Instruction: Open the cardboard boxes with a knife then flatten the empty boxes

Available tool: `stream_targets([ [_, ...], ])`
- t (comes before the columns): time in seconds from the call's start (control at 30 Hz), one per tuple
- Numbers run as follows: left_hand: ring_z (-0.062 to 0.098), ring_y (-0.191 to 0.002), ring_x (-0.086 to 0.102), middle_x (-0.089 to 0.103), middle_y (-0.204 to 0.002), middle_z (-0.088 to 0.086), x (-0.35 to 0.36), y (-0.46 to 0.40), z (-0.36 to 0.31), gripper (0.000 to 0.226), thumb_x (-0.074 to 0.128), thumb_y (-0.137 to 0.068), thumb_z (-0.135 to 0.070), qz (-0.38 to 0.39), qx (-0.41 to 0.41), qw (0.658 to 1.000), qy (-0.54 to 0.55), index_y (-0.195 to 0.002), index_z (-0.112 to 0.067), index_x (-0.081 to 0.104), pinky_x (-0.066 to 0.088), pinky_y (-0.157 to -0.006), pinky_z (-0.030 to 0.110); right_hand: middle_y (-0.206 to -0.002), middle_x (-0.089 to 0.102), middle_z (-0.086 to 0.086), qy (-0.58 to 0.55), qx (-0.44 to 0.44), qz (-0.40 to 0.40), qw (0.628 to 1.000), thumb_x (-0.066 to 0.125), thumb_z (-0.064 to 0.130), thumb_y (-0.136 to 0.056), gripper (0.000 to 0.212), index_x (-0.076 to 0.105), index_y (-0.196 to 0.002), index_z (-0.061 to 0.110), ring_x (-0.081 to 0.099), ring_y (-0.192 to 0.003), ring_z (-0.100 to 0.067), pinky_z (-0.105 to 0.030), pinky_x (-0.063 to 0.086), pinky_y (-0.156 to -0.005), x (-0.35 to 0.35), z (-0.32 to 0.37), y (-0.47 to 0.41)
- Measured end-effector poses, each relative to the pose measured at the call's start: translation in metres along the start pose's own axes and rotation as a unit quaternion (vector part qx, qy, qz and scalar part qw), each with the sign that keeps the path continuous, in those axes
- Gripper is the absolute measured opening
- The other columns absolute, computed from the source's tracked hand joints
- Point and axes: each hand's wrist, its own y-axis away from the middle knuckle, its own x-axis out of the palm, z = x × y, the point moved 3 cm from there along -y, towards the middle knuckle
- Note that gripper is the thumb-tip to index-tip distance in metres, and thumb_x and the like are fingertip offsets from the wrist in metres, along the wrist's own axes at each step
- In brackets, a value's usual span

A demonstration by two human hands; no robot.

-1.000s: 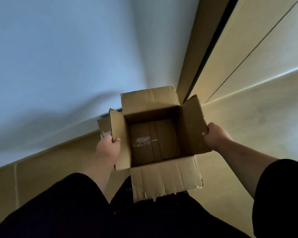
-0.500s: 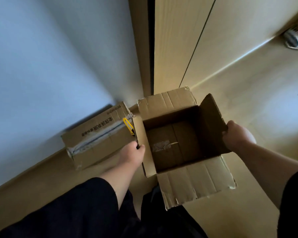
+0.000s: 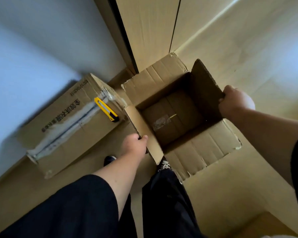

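1. Open box (image 3: 170, 117) was held up over the floor (image 3: 230, 194) at about 1 o'clock from me, all four flaps spread, inside empty apart from a tape scrap on the bottom.
2. Left hand (image 3: 135, 146): grip clenched on the left flap's edge.
3. Right hand (image 3: 236, 100): grip clenched on the right flap's edge.
4. Sealed box (image 3: 64, 127) lay on the floor at 10 o'clock, against the wall (image 3: 33, 48).
5. Yellow knife (image 3: 106, 109) rested on the sealed box's top, near its taped seam.
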Motion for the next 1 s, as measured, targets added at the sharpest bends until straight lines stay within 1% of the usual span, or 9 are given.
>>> stream_targets([
  [0.13,0.029,-0.067,0.074,0.071,-0.087,0.016,0.033,-0.047,0.019,0.033,0.068,-0.091,-0.032,0.025,-0.049,0.995,0.084,-0.077,-0.003,0.059,0.061,-0.062,0.033,-0.101,0.058,-0.018,-0.013,-0.003,0.0,1.0,0.052,0.015,-0.092,0.018,0.052,-0.108,0.007,0.052,-0.084,-0.035,-0.036,0.043,-0.067,0.058,0.009,-0.034],
  [0.2,0.029,-0.068,0.074,0.068,-0.08,0.009,0.047,-0.065,0.031,0.03,0.067,-0.093,-0.027,0.029,-0.069,0.991,0.108,-0.073,-0.009,0.055,0.049,-0.043,0.018,-0.099,0.056,-0.016,-0.01,-0.007,-0.001,1.0,0.052,0.015,-0.092,0.018,0.052,-0.108,0.006,0.05,-0.082,-0.033,-0.035,0.041,-0.067,0.084,0.014,-0.045],
  [0.27,0.029,-0.069,0.074,0.067,-0.08,0.008,0.057,-0.083,0.04,0.03,0.067,-0.094,-0.026,0.027,-0.074,0.99,0.116,-0.07,-0.012,0.054,0.043,-0.036,0.016,-0.095,0.052,-0.013,-0.009,-0.012,-0.001,1.0,0.051,0.013,-0.092,0.017,0.051,-0.107,0.006,0.046,-0.08,-0.031,-0.035,0.04,-0.067,0.106,0.02,-0.055],
  [0.4,0.027,-0.064,0.074,0.073,-0.091,0.015,0.07,-0.12,0.045,0.03,0.068,-0.092,-0.029,0.035,-0.064,0.991,0.11,-0.087,0.0,0.064,0.056,-0.05,0.028,-0.092,0.05,-0.011,-0.004,-0.02,0.012,1.0,0.05,0.013,-0.092,0.015,0.051,-0.106,0.007,0.045,-0.079,-0.03,-0.034,0.039,-0.066,0.137,0.035,-0.075],
  [0.53,0.031,-0.062,0.071,0.07,-0.074,0.015,0.087,-0.154,0.055,0.055,0.065,-0.066,-0.056,0.018,-0.015,0.996,0.081,-0.074,-0.002,0.061,0.06,-0.064,0.05,-0.093,0.046,-0.008,0.006,-0.003,0.003,1.0,0.05,0.009,-0.089,0.012,0.046,-0.101,0.01,0.046,-0.078,-0.03,-0.034,0.038,-0.065,0.157,0.042,-0.089],
  [0.67,0.03,-0.068,0.072,0.069,-0.078,0.017,0.086,-0.156,0.061,0.045,0.068,-0.078,-0.046,0.057,0.004,0.989,0.138,-0.077,-0.002,0.061,0.061,-0.066,0.051,-0.103,0.05,-0.011,-0.006,0.006,-0.024,1.0,0.047,0.009,-0.091,0.013,0.041,-0.102,0.012,0.053,-0.092,-0.036,-0.039,0.041,-0.069,0.165,0.05,-0.094],
  [0.77,0.026,-0.074,0.073,0.07,-0.086,0.015,0.08,-0.154,0.061,0.032,0.068,-0.09,-0.035,0.111,0.003,0.977,0.182,-0.086,-0.004,0.064,0.062,-0.067,0.048,-0.126,0.051,-0.017,0.0,-0.002,-0.031,1.0,0.048,0.017,-0.094,0.029,0.044,-0.122,0.01,0.048,-0.118,-0.039,-0.047,0.042,-0.091,0.166,0.066,-0.087],
  [0.83,0.025,-0.079,0.074,0.071,-0.09,0.014,0.074,-0.154,0.063,0.029,0.066,-0.092,-0.036,0.136,0.012,0.972,0.191,-0.09,-0.008,0.065,0.062,-0.069,0.049,-0.137,0.045,-0.017,0.045,-0.025,-0.068,0.996,0.048,0.022,-0.092,0.043,0.041,-0.133,0.011,0.041,-0.129,-0.037,-0.052,0.031,-0.106,0.164,0.081,-0.078],
  [1.0,0.019,-0.075,0.073,0.071,-0.083,0.002,0.033,-0.154,0.08,0.031,0.057,-0.092,-0.05,0.126,0.049,0.977,0.167,-0.092,-0.021,0.067,0.06,-0.078,0.05,-0.151,0.035,-0.011,0.078,-0.064,-0.077,0.992,0.047,0.027,-0.093,0.056,0.032,-0.146,0.017,0.027,-0.142,-0.032,-0.055,0.011,-0.118,0.163,0.143,-0.048],
])
